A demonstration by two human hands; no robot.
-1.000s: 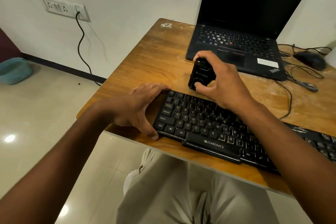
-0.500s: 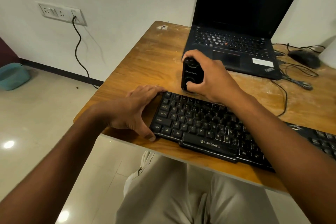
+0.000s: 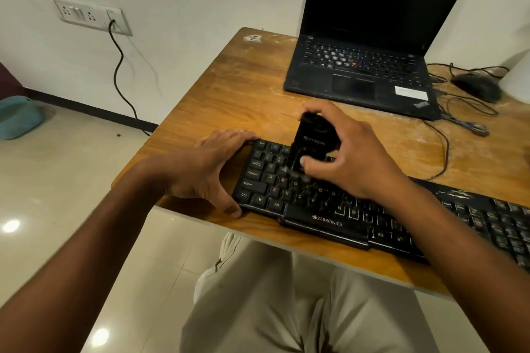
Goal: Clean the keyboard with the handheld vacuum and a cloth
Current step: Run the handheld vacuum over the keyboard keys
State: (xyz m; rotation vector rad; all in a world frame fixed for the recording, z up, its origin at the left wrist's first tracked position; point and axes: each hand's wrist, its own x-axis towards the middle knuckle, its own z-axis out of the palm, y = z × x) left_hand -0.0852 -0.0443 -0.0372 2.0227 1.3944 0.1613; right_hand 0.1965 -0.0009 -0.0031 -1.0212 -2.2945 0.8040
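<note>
The Zebronics keyboard [image 3: 372, 209] lies along the near edge of the wooden table [image 3: 229, 94], and your right hand [image 3: 347, 157] has its fingers and thumb wrapped round the black handheld vacuum [image 3: 311, 142], tilting its blurred nozzle down onto the upper-left key rows. Your left hand [image 3: 206, 169] braces the keyboard's left end, fingers straight along the far corner and thumb pressed at the near one. You look early in the vacuuming: most rows to the right remain, the wipe is still to come, and no cloth is in view beside the laptop [image 3: 367, 66] and mouse [image 3: 476, 86].
</note>
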